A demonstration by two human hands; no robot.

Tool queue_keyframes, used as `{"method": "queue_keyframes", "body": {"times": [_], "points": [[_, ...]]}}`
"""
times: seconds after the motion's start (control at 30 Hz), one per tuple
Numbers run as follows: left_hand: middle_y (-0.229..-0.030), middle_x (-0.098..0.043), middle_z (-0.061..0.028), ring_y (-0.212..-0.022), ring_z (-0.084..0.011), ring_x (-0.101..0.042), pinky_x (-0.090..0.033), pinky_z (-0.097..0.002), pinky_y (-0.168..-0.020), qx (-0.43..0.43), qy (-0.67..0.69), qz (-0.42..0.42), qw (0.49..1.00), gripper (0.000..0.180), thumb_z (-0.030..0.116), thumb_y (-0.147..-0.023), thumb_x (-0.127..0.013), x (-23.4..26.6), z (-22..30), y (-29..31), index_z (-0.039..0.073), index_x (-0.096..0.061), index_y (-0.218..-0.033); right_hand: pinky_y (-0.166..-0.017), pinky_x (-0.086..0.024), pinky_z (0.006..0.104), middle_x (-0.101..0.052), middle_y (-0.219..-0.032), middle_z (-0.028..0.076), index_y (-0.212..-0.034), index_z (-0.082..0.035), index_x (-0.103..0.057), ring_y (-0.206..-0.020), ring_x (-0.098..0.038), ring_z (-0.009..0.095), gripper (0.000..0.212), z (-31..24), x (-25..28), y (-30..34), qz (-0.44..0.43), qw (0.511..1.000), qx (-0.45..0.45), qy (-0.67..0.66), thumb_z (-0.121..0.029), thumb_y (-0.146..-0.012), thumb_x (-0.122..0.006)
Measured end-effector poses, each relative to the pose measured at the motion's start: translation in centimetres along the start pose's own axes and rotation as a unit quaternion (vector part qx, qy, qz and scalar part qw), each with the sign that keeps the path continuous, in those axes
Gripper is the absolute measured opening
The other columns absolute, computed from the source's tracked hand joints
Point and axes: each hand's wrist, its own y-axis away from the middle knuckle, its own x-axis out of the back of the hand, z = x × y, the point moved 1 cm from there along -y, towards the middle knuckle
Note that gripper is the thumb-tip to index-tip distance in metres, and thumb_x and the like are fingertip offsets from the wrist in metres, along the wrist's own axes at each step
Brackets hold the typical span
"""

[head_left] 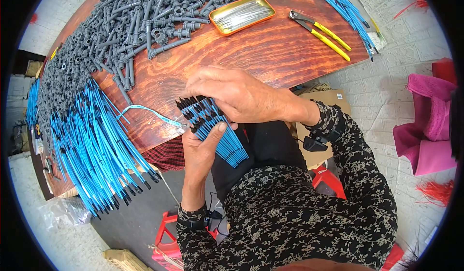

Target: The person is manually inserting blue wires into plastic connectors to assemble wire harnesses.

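Over my lap, my left hand (199,151) is closed round a bundle of thin blue tubes (226,141), its thumb pressed across the front. Black tips, arranged in layers, crowd the bundle's upper end. My right hand (239,91) arches over that end from above, its fingers bent down onto the black tips; some fingertips are hidden. A light blue strip (153,112) runs along the table edge towards my left hand. Many more blue tubes with black ends (94,148) hang over the table's left edge.
A large heap of grey plastic fittings (140,24) covers the far left of the wooden table (270,53). Beyond my hands lie an orange tin of thin metal pins (243,15) and yellow-handled pliers (323,34). More blue tubes (345,12) lie far right; a cardboard box (325,97) stands below.
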Motion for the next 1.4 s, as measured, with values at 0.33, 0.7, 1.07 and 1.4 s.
{"method": "queue_keyframes", "body": {"times": [0.33, 0.7, 1.07, 1.4], "points": [[-0.099, -0.073, -0.0099, -0.087, -0.0175, -0.072, -0.059, -0.0286, -0.075, -0.004, 0.026, 0.004, 1.0, 0.021, 0.006, -0.094, -0.067, -0.1, -0.2, -0.1, -0.002, -0.065, -0.113, -0.089, -0.052, 0.0425, -0.064, -0.112, 0.018, -0.119, 0.0, -0.062, -0.105, -0.062, 0.038, 0.039, 0.3, -0.2, 0.3, 0.018, 1.0, 0.011, -0.023, 0.008, -0.082, -0.053], [-0.101, -0.073, -0.0108, -0.088, -0.0196, -0.072, -0.06, -0.0309, -0.076, 0.005, 0.039, 0.011, 0.999, 0.022, 0.003, -0.094, -0.066, -0.8, 0.4, -0.2, -0.003, -0.065, -0.115, -0.079, -0.052, 0.0428, -0.062, -0.101, 0.017, -0.117, -0.002, -0.063, -0.095, -0.063, 0.036, 0.039, 0.9, 0.4, 0.5, 0.029, 0.999, 0.002, 0.039, 0.007, -0.08, -0.055], [-0.1, -0.073, -0.0098, -0.088, -0.0189, -0.072, -0.06, -0.0301, -0.076, 0.01, 0.032, -0.008, 0.999, 0.021, 0.004, -0.094, -0.066, -0.4, 0.0, -0.2, -0.003, -0.065, -0.114, -0.062, -0.053, 0.0397, -0.054, -0.097, 0.013, -0.112, -0.007, -0.066, -0.082, -0.063, 0.033, 0.031, 0.6, -0.2, 0.3, 0.047, 0.998, -0.005, 0.04, -0.002, -0.082, -0.058], [-0.097, -0.073, -0.0082, -0.089, -0.0173, -0.072, -0.059, -0.0284, -0.076, -0.018, 0.033, 0.006, 0.999, 0.019, 0.006, -0.094, -0.066, -0.8, -0.2, -0.1, -0.002, -0.066, -0.112, -0.065, -0.053, 0.0405, -0.055, -0.098, 0.011, -0.115, -0.009, -0.066, -0.082, -0.064, 0.031, 0.035, -0.2, 0.7, 0.0, -0.013, 0.994, 0.005, 0.112, -0.008, -0.08, -0.063]]}}
